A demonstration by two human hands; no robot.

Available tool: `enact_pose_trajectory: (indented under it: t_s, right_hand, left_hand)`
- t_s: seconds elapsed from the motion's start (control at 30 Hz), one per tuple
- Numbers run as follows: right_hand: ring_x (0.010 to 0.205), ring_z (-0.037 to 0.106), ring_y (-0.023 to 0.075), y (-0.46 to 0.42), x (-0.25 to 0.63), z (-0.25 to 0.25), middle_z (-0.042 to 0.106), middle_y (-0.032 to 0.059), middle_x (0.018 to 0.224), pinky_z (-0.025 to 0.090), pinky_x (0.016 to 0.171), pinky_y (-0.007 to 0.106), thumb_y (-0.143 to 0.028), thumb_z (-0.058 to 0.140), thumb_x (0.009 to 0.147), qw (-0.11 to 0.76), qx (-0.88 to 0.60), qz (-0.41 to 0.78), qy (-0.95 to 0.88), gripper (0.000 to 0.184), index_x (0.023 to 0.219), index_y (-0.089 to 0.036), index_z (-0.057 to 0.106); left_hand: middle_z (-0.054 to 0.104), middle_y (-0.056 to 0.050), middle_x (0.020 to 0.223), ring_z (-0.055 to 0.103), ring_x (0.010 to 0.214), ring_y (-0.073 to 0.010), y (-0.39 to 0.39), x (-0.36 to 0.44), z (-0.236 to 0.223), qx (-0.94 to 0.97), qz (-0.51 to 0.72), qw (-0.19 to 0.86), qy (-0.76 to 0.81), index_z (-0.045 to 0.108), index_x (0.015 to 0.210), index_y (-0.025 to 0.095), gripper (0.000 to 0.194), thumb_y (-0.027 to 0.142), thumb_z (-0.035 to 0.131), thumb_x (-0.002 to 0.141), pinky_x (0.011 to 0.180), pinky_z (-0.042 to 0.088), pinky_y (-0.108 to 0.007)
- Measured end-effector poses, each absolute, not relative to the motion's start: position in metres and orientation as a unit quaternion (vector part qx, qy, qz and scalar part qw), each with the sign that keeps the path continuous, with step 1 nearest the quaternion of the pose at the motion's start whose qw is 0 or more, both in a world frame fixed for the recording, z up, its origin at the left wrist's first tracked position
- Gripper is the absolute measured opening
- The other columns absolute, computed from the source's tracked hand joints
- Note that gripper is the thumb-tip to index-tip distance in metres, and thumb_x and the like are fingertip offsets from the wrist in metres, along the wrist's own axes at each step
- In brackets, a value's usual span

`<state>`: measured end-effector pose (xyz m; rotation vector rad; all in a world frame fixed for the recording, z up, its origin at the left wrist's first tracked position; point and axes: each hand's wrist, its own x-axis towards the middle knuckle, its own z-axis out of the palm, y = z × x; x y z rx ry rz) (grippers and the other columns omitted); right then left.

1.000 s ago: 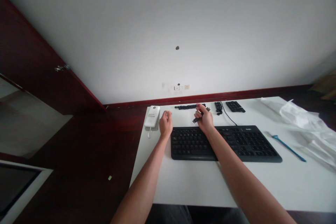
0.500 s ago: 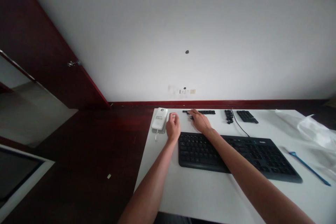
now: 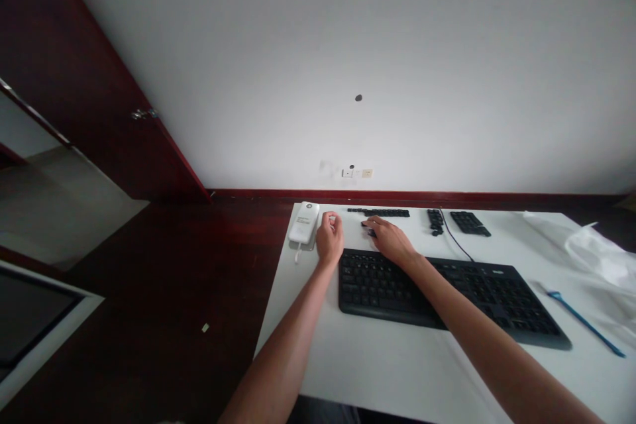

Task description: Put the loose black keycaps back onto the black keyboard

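White table [image 3: 372, 361]: stands near a pale wall [image 3: 248, 79].
Small dark bits [image 3: 371, 232]: at the right fingertips, between the keyboard [image 3: 377, 285] and the long key row [image 3: 387, 212].
Right hand [image 3: 390, 240]: fingers bent, partly open; I can't tell if they grip the bits.
Left hand [image 3: 330, 238]: fingers loosely curled; I can't tell if they hold something.
Step now: seems to be handling loose bits near the row.
Next move: likely calls for a light, careful touch.
Key groups [image 3: 434, 220]: 2 more, with a cord [image 3: 453, 238] between.
Table sides: white phone-shaped thing [image 3: 304, 222] left; blue brush [image 3: 586, 323] and white bag [image 3: 601, 255] right.
Room: dark red door [image 3: 89, 79], dark floor [image 3: 199, 278].
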<state>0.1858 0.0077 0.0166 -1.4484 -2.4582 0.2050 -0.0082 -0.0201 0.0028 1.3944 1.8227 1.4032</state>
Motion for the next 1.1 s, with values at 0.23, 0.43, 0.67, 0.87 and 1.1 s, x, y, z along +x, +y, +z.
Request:
enact_pose_trajectory:
  t_s: [0.23,0.43,0.67,0.87,1.1]
  right_hand:
    - [0.11,0.073,0.028,0.001,0.241,0.019,0.068,0.0086,0.138,0.058,0.093,0.04,-0.013,0.054,0.094,0.208,-0.506,0.071,-0.834,0.041,0.128,-0.026,0.073]
    - [0.116,0.07,0.0303,0.009,0.24,0.011,0.075,0.0074,0.128,0.056,0.103,0.048,-0.025,0.063,0.095,0.244,-0.467,0.092,-0.845,0.028,0.117,-0.027,0.079]
    - [0.117,0.07,0.0293,0.008,0.221,0.007,0.075,0.0079,0.129,0.055,0.106,0.048,-0.021,0.063,0.094,0.224,-0.448,0.121,-0.857,0.031,0.12,-0.025,0.079]
    - [0.108,0.071,0.0293,-0.005,0.22,0.024,0.079,0.0075,0.11,0.055,0.102,0.047,-0.022,0.063,0.093,0.278,-0.44,0.159,-0.839,0.021,0.105,-0.025,0.081]
    - [0.094,0.075,0.0247,-0.033,0.208,0.045,0.081,0.0008,0.1,0.056,0.092,0.039,-0.025,0.073,0.085,0.286,-0.425,0.273,-0.814,0.012,0.095,-0.029,0.08]
  left_hand:
    - [0.069,-0.003,0.091,0.06,0.073,-0.0149,-0.017,-0.009,0.001,0.49,0.531,0.213,0.657,0.064,0.109,0.021,0.017,0.029,0.054,0.098,0.074,0.044,-0.026]
    - [0.066,-0.001,0.09,0.057,0.069,-0.0124,-0.016,-0.01,-0.003,0.505,0.534,0.211,0.645,0.063,0.11,0.02,0.018,0.024,0.054,0.095,0.07,0.042,-0.025]
    - [0.067,0.0,0.093,0.056,0.068,-0.0112,-0.016,-0.008,-0.003,0.506,0.527,0.206,0.651,0.063,0.112,0.021,0.021,0.022,0.056,0.092,0.07,0.042,-0.025]
    - [0.067,0.0,0.092,0.056,0.067,-0.0111,-0.013,-0.01,-0.007,0.514,0.529,0.195,0.647,0.062,0.111,0.021,0.021,0.022,0.056,0.091,0.073,0.044,-0.024]
    - [0.067,0.0,0.091,0.058,0.069,-0.0118,-0.014,-0.01,-0.007,0.51,0.524,0.206,0.65,0.062,0.112,0.021,0.022,0.021,0.056,0.09,0.072,0.046,-0.024]
